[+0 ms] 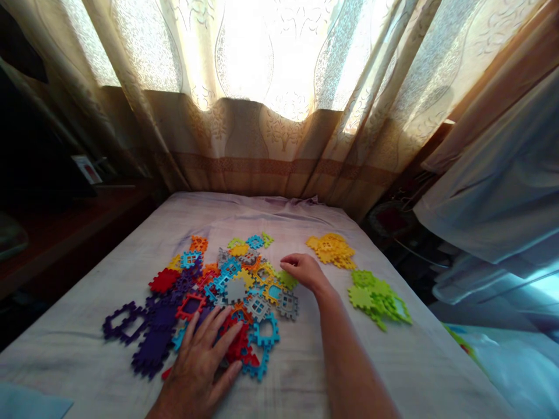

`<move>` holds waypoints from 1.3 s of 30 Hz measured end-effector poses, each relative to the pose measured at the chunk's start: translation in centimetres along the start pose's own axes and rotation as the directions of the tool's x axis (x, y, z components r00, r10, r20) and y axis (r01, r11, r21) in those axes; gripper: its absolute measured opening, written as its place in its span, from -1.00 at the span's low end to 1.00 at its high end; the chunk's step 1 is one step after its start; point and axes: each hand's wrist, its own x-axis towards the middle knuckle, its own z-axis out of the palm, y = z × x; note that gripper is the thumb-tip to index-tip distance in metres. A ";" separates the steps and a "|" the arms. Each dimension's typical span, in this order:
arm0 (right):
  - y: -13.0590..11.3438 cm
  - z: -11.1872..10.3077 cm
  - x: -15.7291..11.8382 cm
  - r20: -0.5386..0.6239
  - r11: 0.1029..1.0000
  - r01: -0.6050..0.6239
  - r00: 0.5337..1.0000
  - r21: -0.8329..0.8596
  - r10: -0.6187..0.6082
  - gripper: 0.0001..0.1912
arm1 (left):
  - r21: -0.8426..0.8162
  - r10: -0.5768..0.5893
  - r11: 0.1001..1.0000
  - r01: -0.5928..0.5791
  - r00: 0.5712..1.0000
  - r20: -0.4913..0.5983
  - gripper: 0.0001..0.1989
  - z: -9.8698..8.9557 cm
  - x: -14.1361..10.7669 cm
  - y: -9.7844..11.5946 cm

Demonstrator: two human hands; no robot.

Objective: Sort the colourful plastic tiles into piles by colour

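Head | left hand (198,356) splayed | right hand (304,270) curled, hold unclear | mixed pile (236,290), yellow pile (332,250), green pile (378,295): one each

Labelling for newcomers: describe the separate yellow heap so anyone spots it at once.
On the pale sheet, find the big mixed-colour pile, then look right, past the right hand. The yellow heap there sits nearer the curtain than the lime-green heap, and its pieces all look yellow.
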 end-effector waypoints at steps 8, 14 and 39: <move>-3.1 1.2 -1.1 0.055 0.915 0.039 0.998 -0.401 -0.018 -0.65 | 0.000 -0.010 1.000 0.010 1.000 0.013 -0.42 -0.1 0.1 0.1; -3.5 1.9 -0.9 0.040 0.908 0.035 0.999 -0.418 -0.020 -0.80 | 0.002 0.014 1.000 -0.014 0.999 -0.045 -0.43 0.0 0.2 -0.2; 7.5 -2.1 2.0 -0.537 0.843 -0.217 0.686 0.492 0.491 -0.57 | 0.009 0.035 0.999 -0.035 0.998 -0.058 -0.42 0.6 0.1 -0.5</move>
